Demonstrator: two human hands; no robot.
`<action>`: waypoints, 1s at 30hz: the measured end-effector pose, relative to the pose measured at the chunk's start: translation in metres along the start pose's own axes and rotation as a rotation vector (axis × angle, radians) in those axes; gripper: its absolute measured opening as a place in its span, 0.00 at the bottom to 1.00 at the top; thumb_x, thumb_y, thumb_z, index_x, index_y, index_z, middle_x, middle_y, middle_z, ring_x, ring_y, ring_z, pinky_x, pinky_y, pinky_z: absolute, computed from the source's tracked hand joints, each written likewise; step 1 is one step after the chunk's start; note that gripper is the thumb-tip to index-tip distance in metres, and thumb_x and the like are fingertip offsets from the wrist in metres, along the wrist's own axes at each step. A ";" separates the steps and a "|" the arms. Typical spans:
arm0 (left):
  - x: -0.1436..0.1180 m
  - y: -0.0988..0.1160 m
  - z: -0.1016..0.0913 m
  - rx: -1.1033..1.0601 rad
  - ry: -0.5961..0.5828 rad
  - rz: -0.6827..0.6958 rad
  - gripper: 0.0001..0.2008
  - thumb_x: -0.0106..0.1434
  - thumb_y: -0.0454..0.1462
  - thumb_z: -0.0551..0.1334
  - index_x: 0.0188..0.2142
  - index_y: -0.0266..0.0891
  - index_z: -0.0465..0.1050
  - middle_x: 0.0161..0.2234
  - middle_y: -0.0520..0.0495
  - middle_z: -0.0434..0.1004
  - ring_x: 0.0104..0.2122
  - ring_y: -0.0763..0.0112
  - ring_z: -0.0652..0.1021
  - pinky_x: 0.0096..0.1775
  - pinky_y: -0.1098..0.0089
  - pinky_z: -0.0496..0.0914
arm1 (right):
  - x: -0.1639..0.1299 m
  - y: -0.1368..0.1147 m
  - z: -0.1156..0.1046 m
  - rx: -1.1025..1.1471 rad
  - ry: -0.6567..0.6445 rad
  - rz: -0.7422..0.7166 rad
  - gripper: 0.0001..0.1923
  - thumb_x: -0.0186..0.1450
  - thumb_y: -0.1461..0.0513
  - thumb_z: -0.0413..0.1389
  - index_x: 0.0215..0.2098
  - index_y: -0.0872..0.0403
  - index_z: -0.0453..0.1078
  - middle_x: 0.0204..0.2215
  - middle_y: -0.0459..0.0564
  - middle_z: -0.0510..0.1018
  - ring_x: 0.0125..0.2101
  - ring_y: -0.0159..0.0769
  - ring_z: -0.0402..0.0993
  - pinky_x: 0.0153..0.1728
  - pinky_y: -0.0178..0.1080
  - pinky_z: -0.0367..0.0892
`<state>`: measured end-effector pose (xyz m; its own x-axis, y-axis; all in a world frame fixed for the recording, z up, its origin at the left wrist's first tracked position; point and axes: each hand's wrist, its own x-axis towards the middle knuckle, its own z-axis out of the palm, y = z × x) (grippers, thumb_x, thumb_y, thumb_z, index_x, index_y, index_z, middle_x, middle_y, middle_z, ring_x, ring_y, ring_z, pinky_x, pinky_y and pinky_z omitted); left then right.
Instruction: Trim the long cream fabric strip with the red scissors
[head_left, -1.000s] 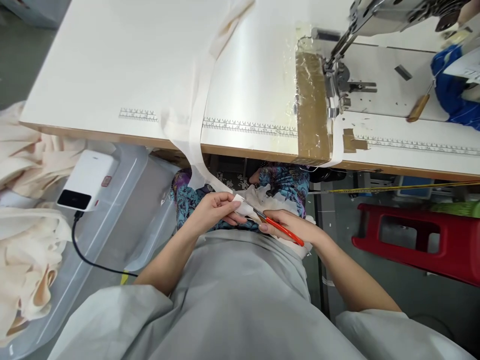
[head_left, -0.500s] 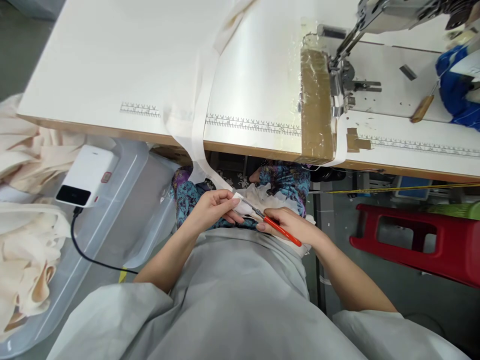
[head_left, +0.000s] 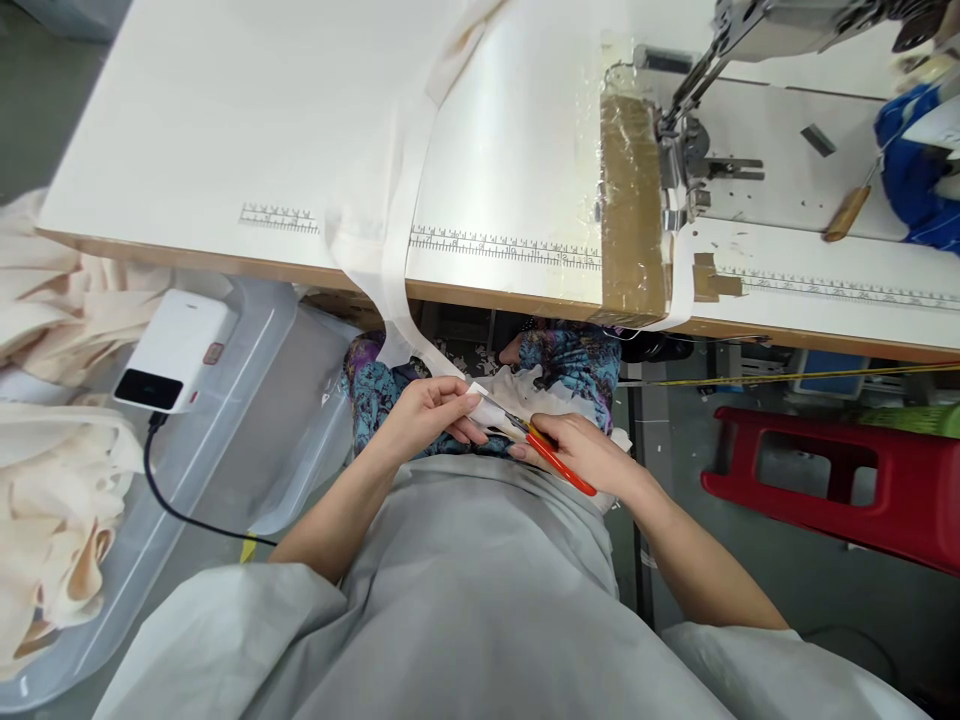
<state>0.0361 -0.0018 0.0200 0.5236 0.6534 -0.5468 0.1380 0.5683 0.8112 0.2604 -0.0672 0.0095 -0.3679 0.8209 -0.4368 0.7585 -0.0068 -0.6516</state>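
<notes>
My left hand pinches the end of a long white fabric strip that hangs down from the sewing table into my lap. My right hand grips small red-handled snips, their blades at the strip's end just right of my left fingers. Both hands are close together over my lap, below the table's front edge. More white fabric lies bunched on my patterned trousers under the hands.
A sewing machine stands at the table's right, beside brown tape. A clear plastic bin with a white power bank sits at my left, with cream fabric piled by it. A red stool stands right.
My right hand has slid the snips slightly left, closer to my left fingers on the strip's end. The left hand has barely moved.
</notes>
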 end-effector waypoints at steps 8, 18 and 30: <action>-0.002 0.001 0.000 -0.006 -0.014 -0.012 0.19 0.56 0.50 0.67 0.29 0.36 0.70 0.22 0.43 0.80 0.26 0.61 0.82 0.27 0.72 0.74 | -0.003 0.001 0.006 -0.010 0.058 0.019 0.29 0.64 0.38 0.47 0.21 0.50 0.50 0.16 0.42 0.60 0.19 0.30 0.53 0.22 0.35 0.47; -0.004 0.003 0.000 0.013 -0.043 -0.034 0.19 0.56 0.50 0.67 0.28 0.36 0.69 0.21 0.44 0.80 0.26 0.62 0.82 0.28 0.73 0.73 | 0.001 -0.012 0.000 -0.214 0.052 0.002 0.24 0.69 0.43 0.45 0.27 0.51 0.58 0.23 0.47 0.70 0.23 0.34 0.62 0.24 0.35 0.47; -0.004 0.002 -0.001 0.051 -0.042 -0.041 0.20 0.57 0.51 0.67 0.30 0.35 0.70 0.22 0.44 0.80 0.27 0.61 0.83 0.29 0.72 0.74 | 0.001 -0.005 0.000 0.220 0.085 0.049 0.26 0.63 0.41 0.52 0.23 0.52 0.56 0.19 0.41 0.61 0.22 0.29 0.56 0.24 0.34 0.50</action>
<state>0.0336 -0.0026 0.0235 0.5509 0.6083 -0.5714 0.2024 0.5669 0.7986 0.2560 -0.0664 0.0122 -0.2803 0.8616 -0.4233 0.6355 -0.1639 -0.7545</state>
